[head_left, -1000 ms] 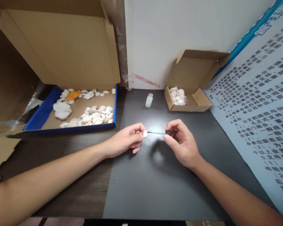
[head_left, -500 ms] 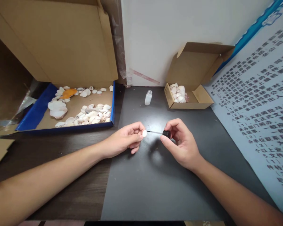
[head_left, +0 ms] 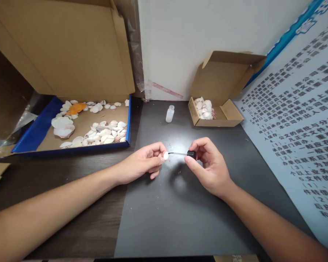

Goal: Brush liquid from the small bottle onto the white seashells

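Note:
Between the thumb and fingers of my left hand (head_left: pixel 146 160) is a small white seashell (head_left: pixel 166 155), held above the grey mat (head_left: pixel 150 233). My right hand (head_left: pixel 209 165) pinches the black cap of a thin brush (head_left: pixel 191 154), whose stem points left. The dark tip of the brush meets the edge of the shell. Behind my hands stands a small glass bottle (head_left: pixel 170 114), uncapped, with whitish contents.
At the left, an open blue-edged cardboard box (head_left: pixel 109 145) holds many white shells and an orange one (head_left: pixel 77 108). A smaller open cardboard box (head_left: pixel 221 123) with shells stands at the back right. A printed sheet (head_left: pixel 297 145) slopes along the right side.
The view has shifted slightly, so everything sits a little farther left. The brush stem now looks slightly bent, with its tip against the shell. Both hands keep their grips.

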{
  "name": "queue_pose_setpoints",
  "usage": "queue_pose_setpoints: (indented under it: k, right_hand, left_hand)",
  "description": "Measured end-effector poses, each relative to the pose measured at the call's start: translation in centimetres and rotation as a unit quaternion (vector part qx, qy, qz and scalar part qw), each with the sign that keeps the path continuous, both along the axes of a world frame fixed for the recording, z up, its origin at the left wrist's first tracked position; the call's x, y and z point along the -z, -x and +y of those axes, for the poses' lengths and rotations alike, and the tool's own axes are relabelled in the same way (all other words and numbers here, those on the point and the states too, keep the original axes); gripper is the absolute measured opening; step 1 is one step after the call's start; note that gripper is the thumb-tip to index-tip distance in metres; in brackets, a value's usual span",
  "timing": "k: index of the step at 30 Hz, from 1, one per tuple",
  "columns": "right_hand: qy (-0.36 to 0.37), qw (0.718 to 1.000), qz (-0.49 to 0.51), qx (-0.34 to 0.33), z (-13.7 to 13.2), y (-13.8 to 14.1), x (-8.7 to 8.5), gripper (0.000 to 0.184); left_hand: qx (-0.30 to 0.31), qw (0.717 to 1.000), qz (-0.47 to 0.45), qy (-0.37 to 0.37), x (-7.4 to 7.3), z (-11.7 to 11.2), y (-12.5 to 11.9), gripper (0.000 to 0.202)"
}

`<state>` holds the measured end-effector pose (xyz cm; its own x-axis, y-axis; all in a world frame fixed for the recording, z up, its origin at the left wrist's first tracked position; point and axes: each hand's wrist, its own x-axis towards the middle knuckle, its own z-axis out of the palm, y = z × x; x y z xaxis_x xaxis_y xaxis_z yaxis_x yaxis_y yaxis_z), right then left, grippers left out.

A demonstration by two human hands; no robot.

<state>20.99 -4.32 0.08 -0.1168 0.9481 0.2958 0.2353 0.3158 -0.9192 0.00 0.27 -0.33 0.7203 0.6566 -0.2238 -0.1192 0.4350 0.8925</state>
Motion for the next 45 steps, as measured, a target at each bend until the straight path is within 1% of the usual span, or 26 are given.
queue_pose_setpoints:
  k: [2, 6, 9, 13, 17, 21, 30, 33, 37, 39, 45]
  right_hand:
    - [-0.001, 1.000, 0.005, 0.001, 0.01, -0.03, 0.05, 0.013]
    - [-0.003, 1.000, -0.015, 0.011, 0.08, -0.06, -0.03, 0.015]
    - [0.004, 1.000, -0.004, 0.015, 0.18, -0.07, -0.16, 0.010]
    - [0.001, 1.000, -0.019, 0.013, 0.24, -0.10, -0.23, 0.014]
    - [-0.001, 1.000, 0.003, 0.002, 0.16, -0.15, -0.25, 0.010]
    - [0.004, 1.000, -0.002, -0.010, 0.05, -0.16, -0.26, 0.014]
    - [0.015, 1.000, -0.004, -0.016, 0.07, -0.16, -0.53, 0.009]
    - [0.010, 1.000, -0.019, -0.016, -0.02, -0.18, -0.55, 0.012]
    - [0.009, 1.000, -0.017, -0.020, -0.21, -0.21, -0.52, 0.009]
    - [0.005, 1.000, -0.023, -0.020, -0.26, -0.17, -0.49, 0.012]
    - [-0.001, 1.000, -0.024, -0.020, -0.25, -0.10, -0.36, 0.013]
  left_hand:
    - [0.003, 1.000, 0.001, -0.004, 0.05, 0.00, 0.05, 0.020]
    - [0.006, 1.000, 0.005, -0.013, 0.20, 0.01, 0.11, 0.019]
    - [0.005, 1.000, 0.011, -0.018, 0.28, 0.01, 0.09, 0.020]
    - [0.003, 1.000, 0.008, -0.016, 0.19, -0.01, 0.05, 0.019]
    - [0.006, 1.000, 0.010, -0.017, 0.17, 0.00, 0.13, 0.019]
    - [0.014, 1.000, 0.003, -0.016, 0.26, 0.04, 0.19, 0.018]
    - [0.004, 1.000, 0.009, -0.014, 0.24, -0.04, 0.11, 0.022]
    - [0.008, 1.000, 0.007, -0.014, 0.33, 0.02, 0.13, 0.022]
    - [0.013, 1.000, -0.005, -0.011, 0.35, 0.05, 0.12, 0.022]
    - [0.013, 1.000, -0.008, -0.010, 0.32, 0.02, 0.10, 0.021]
    - [0.000, 1.000, -0.012, 0.004, 0.28, -0.03, 0.04, 0.019]
